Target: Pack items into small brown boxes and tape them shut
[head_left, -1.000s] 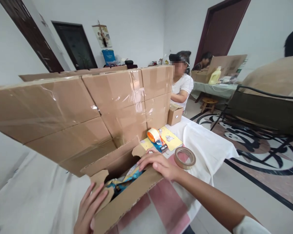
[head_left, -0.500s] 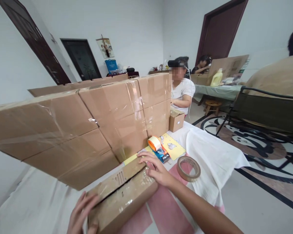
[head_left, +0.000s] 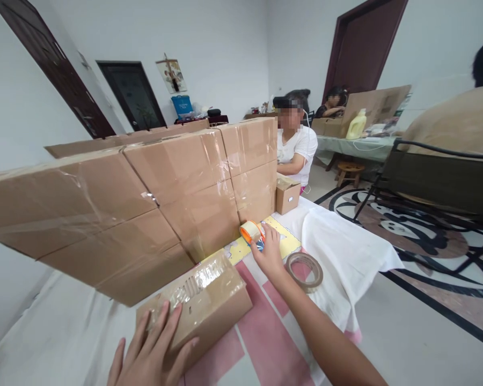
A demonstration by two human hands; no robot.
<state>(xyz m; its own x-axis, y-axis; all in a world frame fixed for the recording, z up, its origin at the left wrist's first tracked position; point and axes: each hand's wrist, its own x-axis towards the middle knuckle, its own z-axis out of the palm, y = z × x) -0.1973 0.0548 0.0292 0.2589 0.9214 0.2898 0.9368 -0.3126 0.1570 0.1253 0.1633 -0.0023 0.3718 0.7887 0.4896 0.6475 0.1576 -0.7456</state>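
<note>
In front of me lies a long cardboard box (head_left: 213, 300), its top flaps down and shiny clear tape over part of the seam. My left hand (head_left: 153, 348) rests on the box's near end, fingers spread. Beyond the box's far right end, my right hand (head_left: 270, 252) has its fingers curled over a tape dispenser (head_left: 249, 231) with an orange hub and blue body. The hand covers most of the dispenser. A roll of brown tape (head_left: 317, 276) lies flat beside my right wrist.
A wall of stacked, taped cartons (head_left: 185, 187) rises behind the box. A small open carton (head_left: 288, 198) stands at its right end. A white cloth (head_left: 342, 252) hangs over the table's right edge. A person in a white shirt (head_left: 301, 150) sits beyond.
My right hand has left the box and moved onto the tape dispenser, which has turned. The box's flaps have closed over the dark gap. My left hand has shifted onto the top.
</note>
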